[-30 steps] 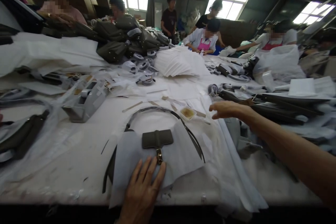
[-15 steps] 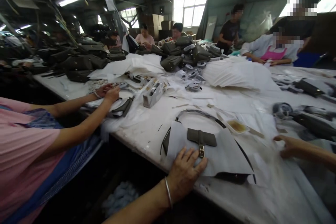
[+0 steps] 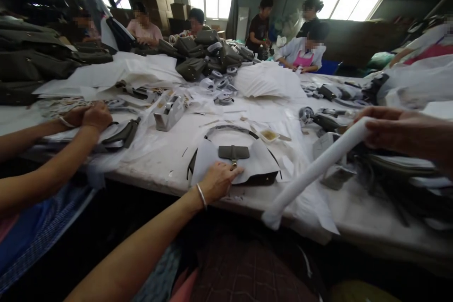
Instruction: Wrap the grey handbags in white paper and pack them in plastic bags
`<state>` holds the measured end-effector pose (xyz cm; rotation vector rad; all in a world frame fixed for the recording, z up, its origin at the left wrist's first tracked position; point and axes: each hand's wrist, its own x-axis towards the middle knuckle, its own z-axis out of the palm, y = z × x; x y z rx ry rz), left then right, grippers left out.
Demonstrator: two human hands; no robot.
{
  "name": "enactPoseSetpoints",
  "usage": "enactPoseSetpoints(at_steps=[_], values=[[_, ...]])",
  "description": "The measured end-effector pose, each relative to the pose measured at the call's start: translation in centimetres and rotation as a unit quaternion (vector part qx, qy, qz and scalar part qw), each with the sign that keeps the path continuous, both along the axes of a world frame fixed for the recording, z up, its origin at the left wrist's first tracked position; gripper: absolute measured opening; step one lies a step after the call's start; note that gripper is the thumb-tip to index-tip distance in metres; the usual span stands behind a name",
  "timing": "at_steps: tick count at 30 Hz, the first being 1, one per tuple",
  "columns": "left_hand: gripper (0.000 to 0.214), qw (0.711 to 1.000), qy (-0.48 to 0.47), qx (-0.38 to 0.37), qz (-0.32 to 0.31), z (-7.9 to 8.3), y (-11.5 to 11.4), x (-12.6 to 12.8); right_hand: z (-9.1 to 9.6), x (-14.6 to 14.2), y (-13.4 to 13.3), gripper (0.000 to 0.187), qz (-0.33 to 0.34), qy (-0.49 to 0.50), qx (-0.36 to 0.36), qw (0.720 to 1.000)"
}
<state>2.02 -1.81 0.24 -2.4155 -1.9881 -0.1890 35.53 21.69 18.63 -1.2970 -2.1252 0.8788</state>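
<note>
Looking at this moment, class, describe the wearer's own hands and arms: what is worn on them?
The left hand is ungloved, with a thin, silvery, rounded bangle at the wrist; no sleeve shows on the left forearm. The right hand is ungloved too, slightly blurred, with no sleeve visible.

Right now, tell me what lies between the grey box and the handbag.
The head view shows white tabletop between the grey box and the handbag, with a thin dark strip lying on it.
</note>
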Motion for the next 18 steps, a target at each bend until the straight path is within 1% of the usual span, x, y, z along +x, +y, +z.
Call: enactPoseSetpoints(at_steps=[1, 2, 3, 4, 5, 7, 9, 11, 12, 14, 16, 18], values=[[0.059, 1.0, -0.003, -0.011, -0.005, 0.5, 0.3, -0.4, -1.7, -0.1, -1.5, 0.053, 0.034, 0.044, -0.098, 0.994], [0.063, 1.0, -0.008, -0.024, -0.01, 1.0, 0.6, -0.8, -3.8, -0.5, -3.1, 0.05, 0.056, 0.085, -0.196, 0.975], [0.064, 0.999, -0.013, -0.038, -0.017, 1.6, 0.9, -1.2, -6.1, -1.0, -4.8, 0.047, 0.069, 0.101, -0.272, 0.954], [0.064, 0.998, -0.016, -0.053, -0.028, 2.2, 1.3, -1.6, -8.5, -1.7, -6.4, 0.045, 0.067, 0.111, -0.326, 0.936], [0.063, 0.997, -0.016, -0.071, -0.04, 2.8, 1.7, -1.9, -10.8, -2.6, -8.0, 0.045, 0.066, 0.133, -0.361, 0.921], [0.06, 0.992, -0.003, -0.112, -0.064, 4.1, 2.6, -2.4, -15.0, -4.4, -10.7, 0.046, 0.048, 0.188, -0.394, 0.899], [0.061, 0.986, 0.015, -0.147, -0.077, 5.4, 3.3, -2.4, -18.2, -6.0, -12.6, 0.047, 0.019, 0.256, -0.4, 0.88], [0.062, 0.983, 0.031, -0.167, -0.076, 6.5, 3.8, -2.2, -20.0, -7.4, -13.6, 0.049, -0.009, 0.308, -0.388, 0.868], [0.062, 0.982, 0.038, -0.172, -0.073, 6.9, 3.8, -1.9, -20.6, -7.9, -13.8, 0.05, -0.02, 0.325, -0.378, 0.867], [0.059, 0.981, 0.047, -0.179, -0.064, 7.3, 3.6, -1.4, -21.1, -8.6, -13.8, 0.052, -0.035, 0.344, -0.351, 0.87], [0.057, 0.982, 0.053, -0.176, -0.048, 7.1, 3.0, -0.6, -21.2, -9.0, -13.6, 0.052, -0.041, 0.353, -0.326, 0.876], [0.063, 0.987, 0.064, -0.147, -0.023, 6.2, 2.0, 0.4, -21.2, -9.1, -13.4, 0.052, -0.041, 0.352, -0.314, 0.881]])
